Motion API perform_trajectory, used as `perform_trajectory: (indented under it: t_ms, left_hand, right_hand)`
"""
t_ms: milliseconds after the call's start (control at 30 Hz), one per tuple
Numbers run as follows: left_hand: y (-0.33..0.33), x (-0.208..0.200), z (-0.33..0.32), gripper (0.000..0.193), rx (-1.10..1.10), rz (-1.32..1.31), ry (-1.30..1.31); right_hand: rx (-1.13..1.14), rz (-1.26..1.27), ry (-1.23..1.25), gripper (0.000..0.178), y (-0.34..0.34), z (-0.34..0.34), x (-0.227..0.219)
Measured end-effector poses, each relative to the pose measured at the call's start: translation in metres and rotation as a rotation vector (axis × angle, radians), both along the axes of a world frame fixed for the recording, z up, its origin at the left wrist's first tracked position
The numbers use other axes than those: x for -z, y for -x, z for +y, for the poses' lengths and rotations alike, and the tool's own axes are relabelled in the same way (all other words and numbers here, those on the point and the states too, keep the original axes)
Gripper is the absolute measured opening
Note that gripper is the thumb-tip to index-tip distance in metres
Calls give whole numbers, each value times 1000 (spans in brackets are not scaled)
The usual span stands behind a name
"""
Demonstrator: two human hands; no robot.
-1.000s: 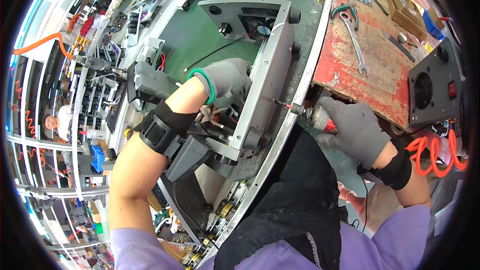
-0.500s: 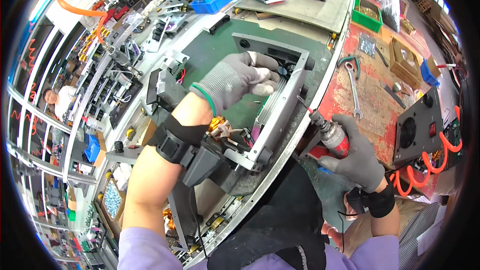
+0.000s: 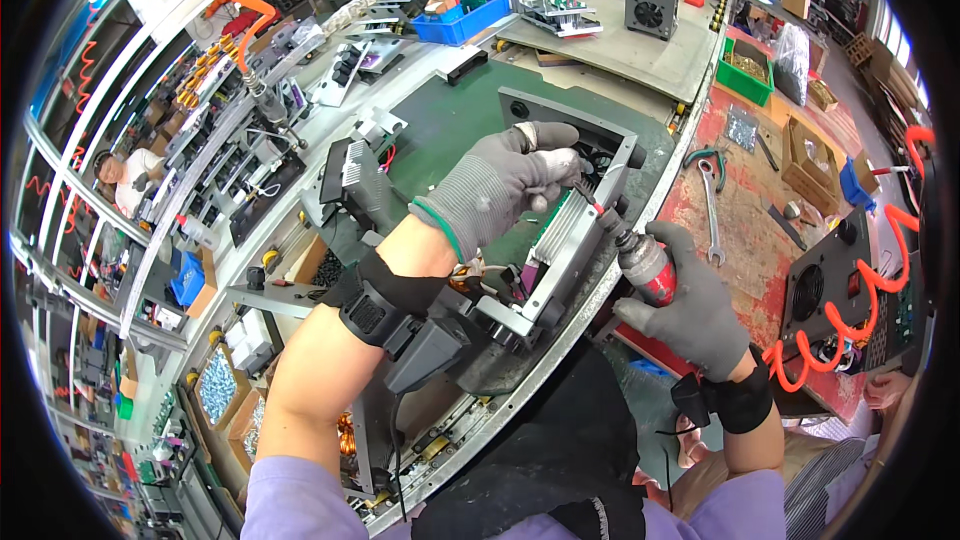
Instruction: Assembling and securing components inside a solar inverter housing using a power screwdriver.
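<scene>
1. The grey metal housing [image 3: 569, 254] stands open on the green worktop [image 3: 450, 105], along its right edge, with its far panel toward the far-right corner. I judge it best kept flat there, so that it cannot rock under pressure.

2. A dark fan [image 3: 597, 162] shows inside its far end, partly behind my glove. The bit should keep clear of the blades.

3. My left hand [image 3: 505, 180] reaches over the housing, fingers bent and bunched close to the bit; I cannot tell whether they pinch anything small. Fingertips belong out of the bit's line before I run the tool.

4. My right hand [image 3: 695, 305] is wrapped firmly round a red-and-silver power driver [image 3: 648, 265], which slants across the housing's long side. Whether its tip touches metal is hidden. I would square it to the spot, press lightly and start slowly.

5. A finned grey unit [image 3: 358, 185] sits toward the worktop's left edge. The black box [image 3: 428, 352] strapped at my left wrist should not snag on anything there.

6. Past the right edge, the red bench [image 3: 745, 252] carries a wrench [image 3: 712, 208]. A coiled orange hose [image 3: 864, 270] loops beside my right wrist; I'd leave it slack.
</scene>
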State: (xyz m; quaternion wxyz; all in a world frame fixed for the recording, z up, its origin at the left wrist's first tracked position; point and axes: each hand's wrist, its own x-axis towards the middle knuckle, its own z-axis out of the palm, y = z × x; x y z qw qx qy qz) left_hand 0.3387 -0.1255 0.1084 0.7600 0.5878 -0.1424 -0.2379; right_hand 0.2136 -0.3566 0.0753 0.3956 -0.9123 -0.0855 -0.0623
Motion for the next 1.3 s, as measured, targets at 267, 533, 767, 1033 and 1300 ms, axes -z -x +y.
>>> perform_trajectory:
  t_ms: [267,533,767,1033,1300]
  left_hand:
    - [15,-18,-11,34,-198,-101,-330]
    - [23,-3,-21,36,-210,-184,-45]
    - [19,-9,-19,42,-92,10,73]
    - [-77,-31,165,75,-478,-249,-1162]
    - [-94,39,233,30,-576,52,-981]
  right_hand:
    - [-1,41,22,75,0,6,-7]
    - [-111,142,-331,72,-2,7,8]
    - [-141,187,-593,71,-8,12,3]
    - [66,93,-692,82,-4,-11,10]
    - [52,152,-472,77,-3,-29,19]
